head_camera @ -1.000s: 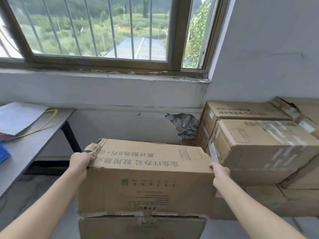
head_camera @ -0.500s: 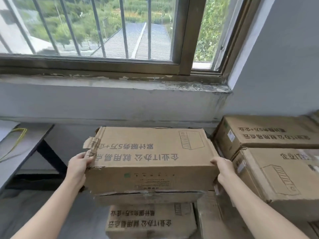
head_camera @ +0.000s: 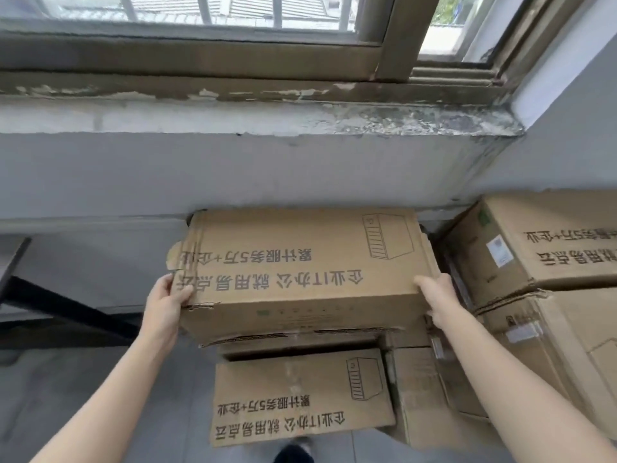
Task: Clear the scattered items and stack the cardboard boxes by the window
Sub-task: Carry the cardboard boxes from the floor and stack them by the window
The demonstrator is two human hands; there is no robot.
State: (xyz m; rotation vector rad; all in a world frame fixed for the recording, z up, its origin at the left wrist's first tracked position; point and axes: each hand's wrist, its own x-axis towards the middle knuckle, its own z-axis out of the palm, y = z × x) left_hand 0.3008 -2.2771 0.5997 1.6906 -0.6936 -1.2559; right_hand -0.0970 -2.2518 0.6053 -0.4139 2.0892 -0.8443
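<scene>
— Left hand (head_camera: 165,307) grips the torn left end of the top box (head_camera: 300,272), thumb on the printed face and fingers round the end. The right hand (head_camera: 434,299) grips the right end the same way.

— Same grip as before?

— Yes, both hands hold the ends as they did a second ago. The box is what differs. Then it hung clear of the wall, with a flaked patch of wall showing behind it. Half a second ago it was nearer. Now its far edge lies against the wall just under the window sill (head_camera: 267,118).

— And beneath it?

— A second printed box (head_camera: 300,396) lies directly below, with more of its top in view than before. I cannot tell whether the top box bears on it; a dark gap shows between them at the front.

— The worktop?

— Earlier it showed at the left with a yellow cable on it. Now only its dark leg (head_camera: 66,309) shows near the left edge.

— Count them.

— Two hands. Five boxes that I can tell apart: the held one, the printed one below, a plain brown box (head_camera: 417,396) just right of that, and two stacked at the right, the upper right box (head_camera: 534,242) on the lower right box (head_camera: 567,362). One window (head_camera: 200,58) above.
</scene>
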